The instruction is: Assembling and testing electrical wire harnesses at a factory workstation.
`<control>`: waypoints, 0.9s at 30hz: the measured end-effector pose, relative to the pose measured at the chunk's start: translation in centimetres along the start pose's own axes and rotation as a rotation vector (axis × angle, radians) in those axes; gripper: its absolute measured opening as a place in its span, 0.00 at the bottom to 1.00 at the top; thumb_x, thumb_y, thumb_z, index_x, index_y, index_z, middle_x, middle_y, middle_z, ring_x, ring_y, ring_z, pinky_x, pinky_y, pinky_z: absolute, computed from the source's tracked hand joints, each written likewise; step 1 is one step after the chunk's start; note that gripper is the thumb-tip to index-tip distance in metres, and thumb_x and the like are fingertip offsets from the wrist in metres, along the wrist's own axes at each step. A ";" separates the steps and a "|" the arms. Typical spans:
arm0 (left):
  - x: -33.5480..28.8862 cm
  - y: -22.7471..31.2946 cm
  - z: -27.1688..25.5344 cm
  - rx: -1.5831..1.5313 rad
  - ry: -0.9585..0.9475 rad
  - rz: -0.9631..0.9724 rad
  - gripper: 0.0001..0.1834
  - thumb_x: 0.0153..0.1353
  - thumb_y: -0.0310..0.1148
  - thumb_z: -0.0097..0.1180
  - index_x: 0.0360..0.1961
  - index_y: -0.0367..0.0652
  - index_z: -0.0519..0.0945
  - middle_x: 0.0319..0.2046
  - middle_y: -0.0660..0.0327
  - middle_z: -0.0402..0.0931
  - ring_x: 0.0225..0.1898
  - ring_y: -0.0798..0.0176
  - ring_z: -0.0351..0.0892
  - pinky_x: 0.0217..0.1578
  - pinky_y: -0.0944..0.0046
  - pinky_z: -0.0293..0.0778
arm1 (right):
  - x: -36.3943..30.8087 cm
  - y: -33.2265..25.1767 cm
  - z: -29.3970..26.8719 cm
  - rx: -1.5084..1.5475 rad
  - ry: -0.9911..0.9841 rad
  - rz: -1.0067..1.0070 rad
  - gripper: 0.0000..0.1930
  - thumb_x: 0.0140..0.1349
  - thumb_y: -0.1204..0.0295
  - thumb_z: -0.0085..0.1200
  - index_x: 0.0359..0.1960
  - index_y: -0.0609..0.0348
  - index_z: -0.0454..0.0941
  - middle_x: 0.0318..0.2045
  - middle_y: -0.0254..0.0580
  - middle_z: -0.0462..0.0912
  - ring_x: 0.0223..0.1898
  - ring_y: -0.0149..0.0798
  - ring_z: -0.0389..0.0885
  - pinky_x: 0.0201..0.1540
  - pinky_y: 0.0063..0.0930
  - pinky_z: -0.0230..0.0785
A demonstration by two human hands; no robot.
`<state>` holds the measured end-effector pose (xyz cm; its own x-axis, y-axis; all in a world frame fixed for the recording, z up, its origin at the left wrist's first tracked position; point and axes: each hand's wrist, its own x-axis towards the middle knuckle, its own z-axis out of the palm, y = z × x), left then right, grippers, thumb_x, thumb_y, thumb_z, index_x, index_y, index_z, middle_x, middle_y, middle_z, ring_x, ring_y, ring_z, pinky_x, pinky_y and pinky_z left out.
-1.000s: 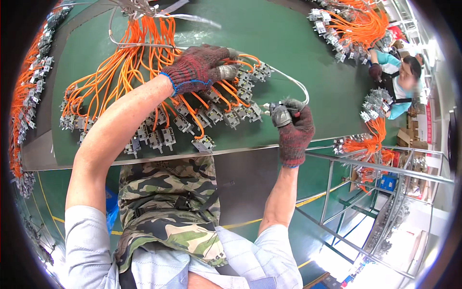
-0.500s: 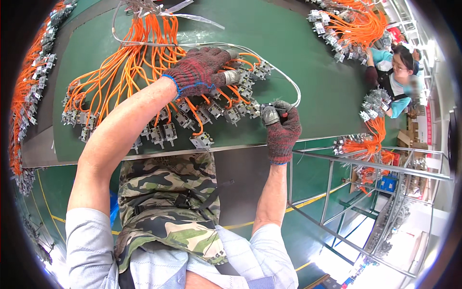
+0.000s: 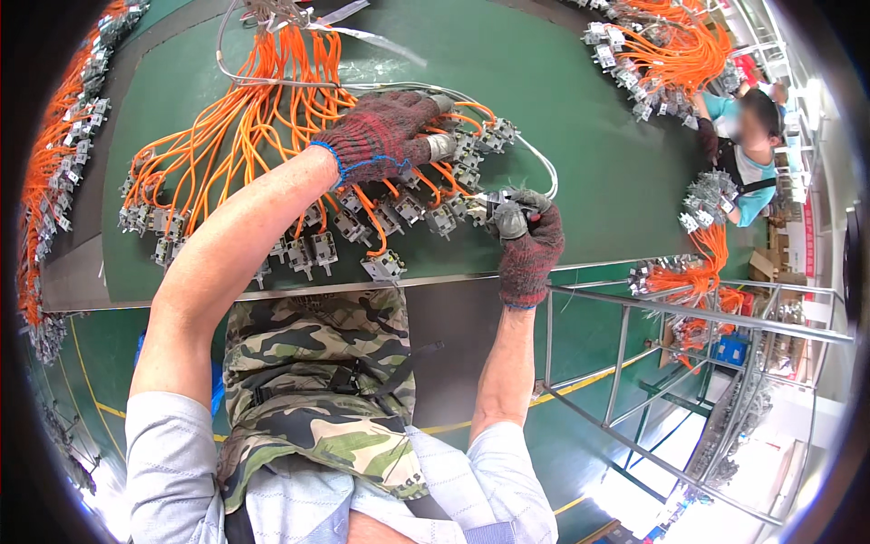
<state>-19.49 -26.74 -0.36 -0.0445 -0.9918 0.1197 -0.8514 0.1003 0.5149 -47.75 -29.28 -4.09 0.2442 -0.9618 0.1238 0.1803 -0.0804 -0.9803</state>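
Observation:
Both hands wear dark red-and-grey knit gloves with worn grey fingertips. My left hand [image 3: 385, 134] lies over the right side of a fan of orange cables [image 3: 263, 109], palm down. Its fingers stretch to the right and its thumb is apart, beside the connectors. Grey metal connectors [image 3: 384, 266] end the cables, several along the front of the green table. My right hand [image 3: 530, 240] is closed in a pinch at the rightmost connectors, by the table's front edge. What sits between its fingers is mostly hidden. A thin white cable [image 3: 544, 163] loops down to this hand.
The green tabletop [image 3: 507, 54] has a metal front edge. Another orange cable bundle [image 3: 680, 54] lies at the far right, where a person [image 3: 750, 136] works. More cables [image 3: 54, 154] hang at the left. A metal frame [image 3: 625, 363] stands right of me.
My right hand has shifted slightly left toward the connectors, and the white cable's loop has drawn in to the left. My left hand stays nearly still. The other person's head has turned down.

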 end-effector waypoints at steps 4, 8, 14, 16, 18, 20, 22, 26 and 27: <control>-0.2 -0.1 -0.1 -0.011 -0.005 -0.007 0.37 0.74 0.60 0.51 0.74 0.48 0.70 0.66 0.45 0.75 0.68 0.38 0.71 0.71 0.41 0.63 | 0.0 -0.1 0.4 0.005 -0.018 0.005 0.16 0.64 0.71 0.73 0.50 0.61 0.82 0.41 0.35 0.85 0.40 0.27 0.82 0.44 0.25 0.82; 0.0 0.2 -0.1 0.033 0.017 0.013 0.37 0.74 0.61 0.51 0.73 0.47 0.70 0.65 0.45 0.75 0.68 0.38 0.72 0.71 0.41 0.63 | 0.1 0.3 0.0 -0.021 -0.049 0.009 0.17 0.64 0.71 0.73 0.51 0.61 0.83 0.42 0.35 0.85 0.41 0.27 0.82 0.44 0.25 0.82; 0.0 -0.3 0.1 0.038 0.013 0.006 0.37 0.74 0.62 0.49 0.73 0.48 0.70 0.65 0.45 0.75 0.69 0.38 0.71 0.71 0.41 0.63 | -0.2 0.0 0.1 -0.093 -0.044 -0.025 0.15 0.64 0.72 0.73 0.49 0.62 0.84 0.42 0.34 0.84 0.42 0.26 0.80 0.46 0.23 0.79; -0.2 -0.1 0.1 0.054 0.004 -0.004 0.37 0.74 0.62 0.49 0.73 0.48 0.70 0.65 0.46 0.75 0.69 0.38 0.71 0.71 0.40 0.63 | -1.0 -0.7 0.5 -0.051 -0.028 0.010 0.15 0.64 0.73 0.73 0.49 0.62 0.84 0.42 0.34 0.84 0.42 0.26 0.79 0.46 0.22 0.78; -0.2 0.0 0.1 0.065 0.049 0.002 0.37 0.74 0.62 0.49 0.74 0.48 0.69 0.66 0.46 0.74 0.69 0.39 0.71 0.71 0.40 0.63 | -1.4 -1.1 1.2 -0.090 -0.009 0.014 0.14 0.64 0.74 0.72 0.49 0.64 0.84 0.42 0.34 0.84 0.40 0.26 0.80 0.47 0.22 0.79; -0.1 0.3 -0.1 0.089 0.021 0.002 0.38 0.74 0.62 0.49 0.75 0.49 0.68 0.67 0.46 0.73 0.69 0.39 0.71 0.71 0.40 0.63 | -1.7 -1.6 1.8 -0.149 -0.008 0.032 0.14 0.64 0.75 0.71 0.50 0.65 0.84 0.40 0.34 0.85 0.39 0.26 0.81 0.46 0.23 0.79; 0.0 0.0 0.1 0.087 -0.005 -0.013 0.38 0.74 0.62 0.50 0.76 0.50 0.68 0.67 0.46 0.74 0.69 0.39 0.71 0.71 0.40 0.63 | -1.9 -1.9 2.4 -0.179 0.000 0.028 0.14 0.64 0.75 0.71 0.50 0.65 0.84 0.39 0.35 0.86 0.39 0.26 0.82 0.45 0.24 0.80; 0.1 0.1 -0.2 0.038 0.002 0.005 0.39 0.74 0.63 0.50 0.75 0.49 0.69 0.66 0.46 0.74 0.69 0.39 0.71 0.71 0.40 0.63 | -2.0 -1.7 2.4 -0.227 0.001 0.046 0.15 0.64 0.75 0.71 0.50 0.65 0.84 0.39 0.36 0.87 0.39 0.26 0.82 0.45 0.24 0.80; 0.1 0.2 -0.4 0.047 -0.015 -0.010 0.38 0.74 0.62 0.51 0.75 0.49 0.69 0.66 0.46 0.74 0.69 0.38 0.71 0.71 0.40 0.63 | -2.1 -1.5 2.4 -0.234 0.003 0.022 0.14 0.65 0.74 0.71 0.50 0.64 0.84 0.38 0.35 0.86 0.37 0.26 0.82 0.42 0.24 0.80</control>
<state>-19.47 -26.79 0.14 -0.0434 -0.9939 0.1016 -0.8752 0.0869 0.4758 -46.28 -26.54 -2.52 0.2423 -0.9649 0.1014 -0.0511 -0.1171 -0.9918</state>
